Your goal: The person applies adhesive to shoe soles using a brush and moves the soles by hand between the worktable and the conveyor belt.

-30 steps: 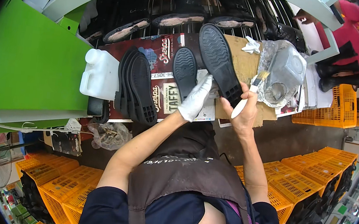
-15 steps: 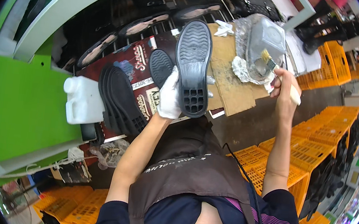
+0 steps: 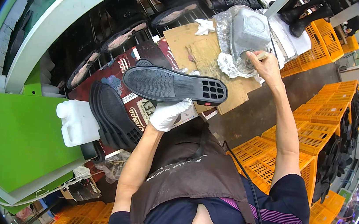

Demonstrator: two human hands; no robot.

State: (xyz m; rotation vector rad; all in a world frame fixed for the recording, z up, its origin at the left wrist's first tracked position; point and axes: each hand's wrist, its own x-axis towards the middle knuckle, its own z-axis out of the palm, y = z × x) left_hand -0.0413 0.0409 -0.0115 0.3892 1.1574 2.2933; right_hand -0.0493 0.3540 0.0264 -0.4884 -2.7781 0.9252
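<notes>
My left hand [image 3: 168, 114], in a white glove, grips a black rubber shoe sole [image 3: 174, 86] from beneath, holding it level with the tread facing up. My right hand [image 3: 265, 65] is bare and reaches to a grey container wrapped in clear plastic [image 3: 249, 29]; it holds a small pale-handled tool [image 3: 261, 55] at the container's mouth. A stack of black soles [image 3: 111, 119] leans on the bench to the left of my left hand.
A white plastic jug [image 3: 77, 123] stands left of the stack. Worn cardboard [image 3: 195, 54] covers the bench. Black boots hang upside down on a wire rack [image 3: 125, 39] behind. Yellow crates [image 3: 324, 124] fill the floor to the right.
The sole in my left hand has turned from upright to lying level across the view. My right hand moved from beside the sole out to the wrapped container.
</notes>
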